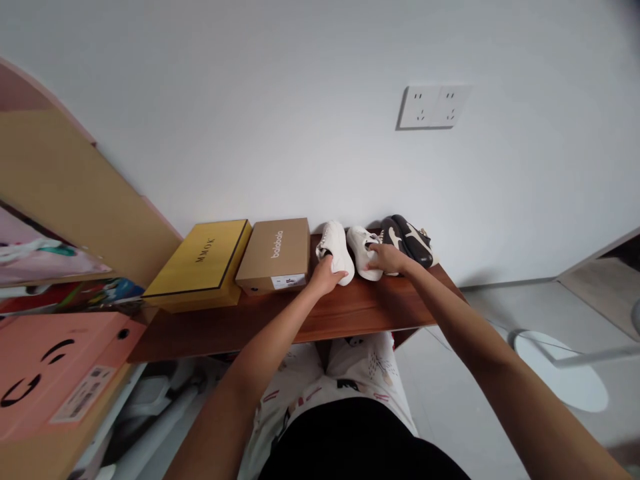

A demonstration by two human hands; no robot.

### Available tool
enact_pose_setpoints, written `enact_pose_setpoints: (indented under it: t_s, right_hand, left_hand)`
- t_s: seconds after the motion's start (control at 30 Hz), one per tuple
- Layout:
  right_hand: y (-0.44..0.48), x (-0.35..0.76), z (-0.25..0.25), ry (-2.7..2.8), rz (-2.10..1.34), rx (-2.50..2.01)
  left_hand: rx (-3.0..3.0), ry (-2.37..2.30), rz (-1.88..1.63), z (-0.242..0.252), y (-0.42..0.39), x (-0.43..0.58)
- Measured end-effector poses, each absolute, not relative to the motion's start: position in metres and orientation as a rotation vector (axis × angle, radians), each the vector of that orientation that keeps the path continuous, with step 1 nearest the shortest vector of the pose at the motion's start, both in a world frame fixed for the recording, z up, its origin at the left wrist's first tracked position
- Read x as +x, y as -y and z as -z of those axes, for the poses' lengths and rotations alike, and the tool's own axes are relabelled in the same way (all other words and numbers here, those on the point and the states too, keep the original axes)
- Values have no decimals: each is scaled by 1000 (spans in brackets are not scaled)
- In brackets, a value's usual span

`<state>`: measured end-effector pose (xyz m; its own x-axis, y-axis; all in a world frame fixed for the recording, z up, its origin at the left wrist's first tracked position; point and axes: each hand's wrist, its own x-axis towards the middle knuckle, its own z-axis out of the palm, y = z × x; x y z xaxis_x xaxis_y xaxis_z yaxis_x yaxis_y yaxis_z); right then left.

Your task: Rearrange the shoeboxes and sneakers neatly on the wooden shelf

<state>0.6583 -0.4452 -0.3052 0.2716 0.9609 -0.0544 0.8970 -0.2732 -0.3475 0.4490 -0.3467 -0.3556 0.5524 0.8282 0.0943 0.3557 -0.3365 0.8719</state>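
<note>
Sneakers [336, 253] run lengthwise toward the wall (left hand [327, 275], right hand [387, 259] on them).

The reddish-brown wooden bench [210, 333] has a smooth, faintly glossy finish. The rectangular tan cardboard shoebox [275, 250] looks matt and papery, and the flat yellow paper-covered box [197, 263] carries a soft sheen. The pair of white shoes [336, 250] looks smooth and matt, while the black-and-cream shoes [405, 240] look glossy.

Bare arms [265, 333], a black top [355, 447], and white pants [365, 373] with small colourful prints.
</note>
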Motion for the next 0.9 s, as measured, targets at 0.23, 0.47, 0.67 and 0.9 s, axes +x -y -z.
enact_pose_setpoints:
  t_s: [0.23, 0.47, 0.67, 0.9]
  right_hand:
    - [442, 628, 303, 2002, -199, -2429]
    - [433, 617, 313, 2129, -120, -2448]
    - [426, 614, 314, 2133, -116, -2446]
    - [421, 609, 314, 2082, -166, -2451]
  left_hand:
    - [2420, -957, -388, 328, 353, 465]
    - [2428, -1052, -274, 336, 346, 472]
    - [2330, -1035, -435, 342, 334, 482]
    - [2331, -1049, -431, 343, 329, 489]
